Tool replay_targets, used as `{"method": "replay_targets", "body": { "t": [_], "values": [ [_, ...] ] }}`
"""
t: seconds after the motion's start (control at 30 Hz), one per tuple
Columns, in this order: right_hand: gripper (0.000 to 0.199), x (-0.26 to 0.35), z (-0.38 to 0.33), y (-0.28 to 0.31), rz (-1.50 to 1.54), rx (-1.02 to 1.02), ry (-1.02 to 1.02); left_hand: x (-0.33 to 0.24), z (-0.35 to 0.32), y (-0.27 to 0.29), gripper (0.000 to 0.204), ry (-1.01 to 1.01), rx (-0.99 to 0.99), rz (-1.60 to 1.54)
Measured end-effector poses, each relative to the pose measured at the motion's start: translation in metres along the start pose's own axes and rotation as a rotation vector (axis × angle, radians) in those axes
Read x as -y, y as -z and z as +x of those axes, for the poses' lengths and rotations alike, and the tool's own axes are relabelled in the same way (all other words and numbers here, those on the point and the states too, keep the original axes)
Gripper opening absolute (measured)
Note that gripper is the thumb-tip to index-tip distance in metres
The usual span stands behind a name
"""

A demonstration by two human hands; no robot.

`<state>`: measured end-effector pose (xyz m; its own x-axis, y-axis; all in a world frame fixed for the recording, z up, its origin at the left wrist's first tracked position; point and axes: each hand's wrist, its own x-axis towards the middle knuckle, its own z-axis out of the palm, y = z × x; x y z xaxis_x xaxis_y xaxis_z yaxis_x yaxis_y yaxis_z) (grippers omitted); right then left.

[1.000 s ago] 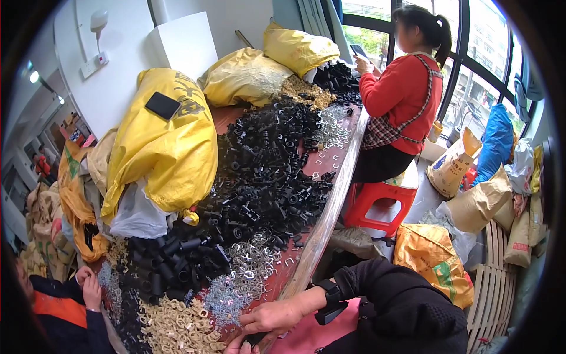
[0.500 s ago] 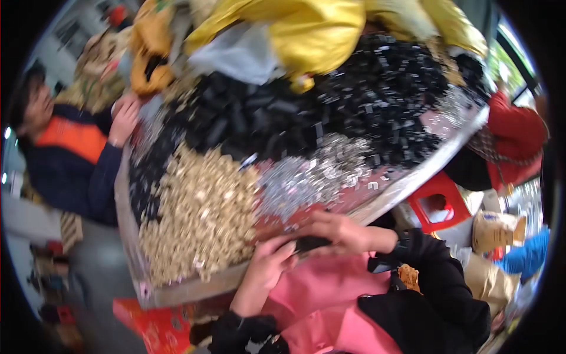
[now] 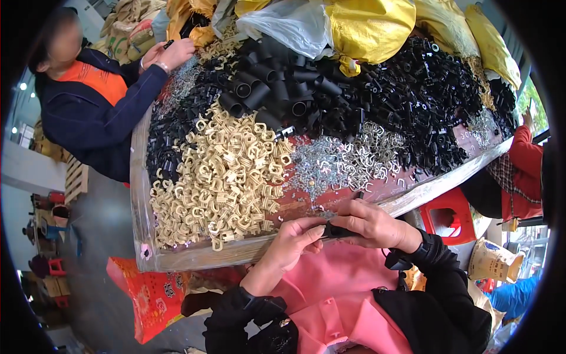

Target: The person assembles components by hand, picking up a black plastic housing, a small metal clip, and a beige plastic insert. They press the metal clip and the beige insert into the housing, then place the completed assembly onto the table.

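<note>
Head view: a person's two hands meet at the near edge of a worktable (image 3: 194, 256), over a pink apron (image 3: 330, 295).
Black part: a small dark plastic piece (image 3: 337, 231) sits between both hands, just off the table's edge at about 6 o'clock from the silver clips.
Long axis: it runs roughly from 9 o'clock to 3 o'clock, slightly tilted; which end is which cannot be made out.
Left hand: the left hand (image 3: 295, 242) comes up from 7 o'clock, fingers curled nearly closed, thumb and fingertips pinching the left end of the piece.
Right hand: the right hand (image 3: 371, 223) lies palm down, reaching in from 4 o'clock, fingers bent closed over the right end of the piece; a black sleeve covers the wrist.
Beige pile: cream plastic clips (image 3: 224, 177) heap at 11 o'clock from the hands.
Silver pile: small metal clips (image 3: 342, 162) lie at 12 o'clock, near the fingers.
Black pile: black tubes and fittings (image 3: 354, 88) fill the far table.
Sacks: yellow sacks (image 3: 368, 26) stand beyond the black pile.
Others: a person in a dark jacket with orange (image 3: 100, 112) works at 10 o'clock; a red sleeve (image 3: 525, 159) shows at 3 o'clock.
Hidden: most of the piece is covered by fingers; its shape is hard to tell.
</note>
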<state>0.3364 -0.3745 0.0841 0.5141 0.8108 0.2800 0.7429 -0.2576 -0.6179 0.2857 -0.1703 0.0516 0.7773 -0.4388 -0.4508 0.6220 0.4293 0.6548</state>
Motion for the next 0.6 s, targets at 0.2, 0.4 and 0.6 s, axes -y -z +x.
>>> {"method": "replay_targets", "body": {
  "t": [0.2,0.4,0.6],
  "values": [
    [0.045,0.001,-0.001,0.001,0.035,0.019,-0.037,0.001,0.000,-0.008,0.028,-0.040,-0.020,0.072],
    [0.046,0.002,-0.009,-0.016,0.089,-0.074,-0.086,0.002,0.000,-0.007,0.027,-0.002,-0.078,0.077],
    [0.046,0.001,-0.011,-0.023,0.256,-0.132,-0.117,0.000,-0.002,-0.014,0.027,0.037,-0.083,0.096]
  ]
}}
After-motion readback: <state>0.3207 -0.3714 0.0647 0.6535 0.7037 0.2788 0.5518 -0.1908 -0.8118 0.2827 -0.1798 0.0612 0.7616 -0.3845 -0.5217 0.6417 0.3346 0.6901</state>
